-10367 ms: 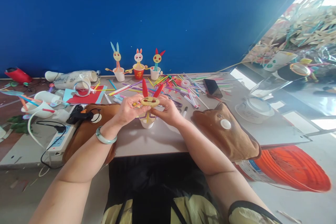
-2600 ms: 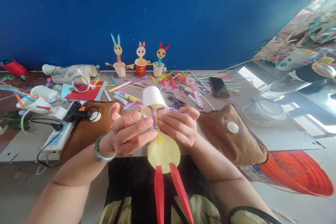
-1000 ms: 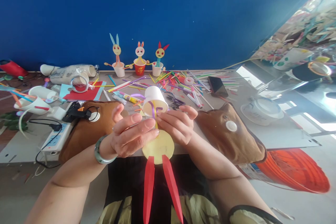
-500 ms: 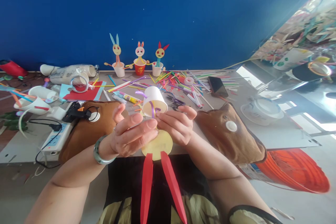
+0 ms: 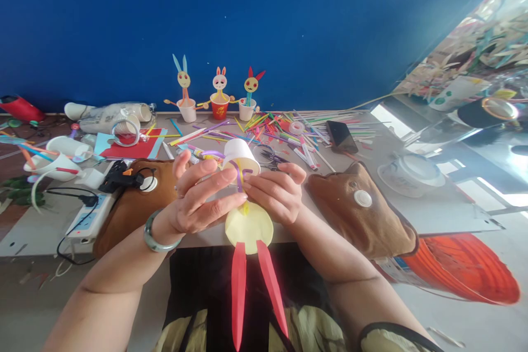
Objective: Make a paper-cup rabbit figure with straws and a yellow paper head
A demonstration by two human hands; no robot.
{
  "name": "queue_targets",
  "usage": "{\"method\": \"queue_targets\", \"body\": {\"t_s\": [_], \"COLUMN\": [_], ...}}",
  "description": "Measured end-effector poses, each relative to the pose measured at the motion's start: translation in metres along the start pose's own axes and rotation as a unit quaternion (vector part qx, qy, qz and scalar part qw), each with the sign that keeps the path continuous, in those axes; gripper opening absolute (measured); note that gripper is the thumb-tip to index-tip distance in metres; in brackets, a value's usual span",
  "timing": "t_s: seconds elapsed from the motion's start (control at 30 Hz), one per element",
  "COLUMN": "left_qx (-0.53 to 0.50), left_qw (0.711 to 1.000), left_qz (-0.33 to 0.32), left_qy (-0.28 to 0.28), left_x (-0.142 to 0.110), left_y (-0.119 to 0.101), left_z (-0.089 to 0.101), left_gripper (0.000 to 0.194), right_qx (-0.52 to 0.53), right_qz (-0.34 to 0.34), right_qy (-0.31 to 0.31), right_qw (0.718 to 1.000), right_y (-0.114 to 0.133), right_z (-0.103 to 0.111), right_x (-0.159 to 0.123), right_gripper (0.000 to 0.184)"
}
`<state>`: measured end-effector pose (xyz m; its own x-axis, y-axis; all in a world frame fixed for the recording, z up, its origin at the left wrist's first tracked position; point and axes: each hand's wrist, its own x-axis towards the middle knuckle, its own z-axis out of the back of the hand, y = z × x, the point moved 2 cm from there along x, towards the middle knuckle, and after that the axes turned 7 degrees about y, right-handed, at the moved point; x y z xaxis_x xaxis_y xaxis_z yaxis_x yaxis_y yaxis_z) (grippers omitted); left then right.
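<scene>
Holding a paper-cup figure [image 5: 250,239] over the front edge of the tabletop [image 5: 367,160], the two hands work close together. The figure comprises a white paper cup [image 5: 239,151], tipped so that its mouth faces the person, and a pale yellow paper disc [image 5: 249,225] joined to it by a narrow yellow strip [image 5: 246,209]. Two long, tapered red paper strips [image 5: 238,291] extend from the disc toward the person's body. Thin purple strips [image 5: 238,179] protrude at the cup mouth.

Right hand [image 5: 278,198]: fingers curled, gripping the figure at the lower rim of the cup. Left hand [image 5: 198,203]: palm turned inward, fingers extended, thumb and index tips beside a purple strip; whether they pinch it cannot be told. A pale green bangle [image 5: 160,234] encircles the left wrist.

Beyond the hands, dark-handled scissors [image 5: 275,157] lie near a loose pile of coloured sticks [image 5: 264,125]. A black phone [image 5: 341,136] lies to the right. Three upright cup figures [image 5: 220,107] stand in a row before the blue wall [image 5: 289,27]. A brown plush cushion [image 5: 358,214] rests beyond the right forearm; an orange bucket [image 5: 466,269] is located below the tabletop's right side.
</scene>
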<state>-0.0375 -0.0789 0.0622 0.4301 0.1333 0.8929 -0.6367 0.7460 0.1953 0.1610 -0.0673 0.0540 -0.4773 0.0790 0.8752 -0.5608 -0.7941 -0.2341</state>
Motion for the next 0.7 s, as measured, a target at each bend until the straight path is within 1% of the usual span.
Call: {"method": "queue_targets", "body": {"t_s": [0.07,0.13,0.27,0.53,0.7], "left_qx": [-0.017,-0.032,-0.041,-0.068,-0.076], "left_qw": [1.000,0.999,0.999,0.997,0.995], "left_qz": [0.010,0.015,0.005,-0.004,0.001], "left_qy": [0.024,0.036,0.026,0.047,0.057], "left_x": [-0.0006,0.0008,0.0060,0.0075,0.0077], "left_y": [0.0011,0.0017,0.0021,0.0036,0.0047], "left_z": [0.0000,0.0006,0.0021,0.0016,0.0029], "left_gripper": [0.021,0.018,0.009,0.010,0.013], "right_qx": [0.003,0.006,0.021,0.014,0.011], "right_qz": [0.002,0.006,0.017,0.015,0.023], "right_qy": [0.001,0.006,0.013,0.026,0.032], "right_qw": [1.000,1.000,1.000,0.999,0.999], "right_y": [-0.0006,-0.0012,-0.0025,-0.0036,-0.0040], "right_z": [-0.0008,-0.0014,-0.0017,-0.0018,-0.0033], "right_x": [-0.0007,-0.0014,-0.0019,-0.0017,-0.0032], "right_gripper": [0.021,0.022,0.020,0.022,0.020]}}
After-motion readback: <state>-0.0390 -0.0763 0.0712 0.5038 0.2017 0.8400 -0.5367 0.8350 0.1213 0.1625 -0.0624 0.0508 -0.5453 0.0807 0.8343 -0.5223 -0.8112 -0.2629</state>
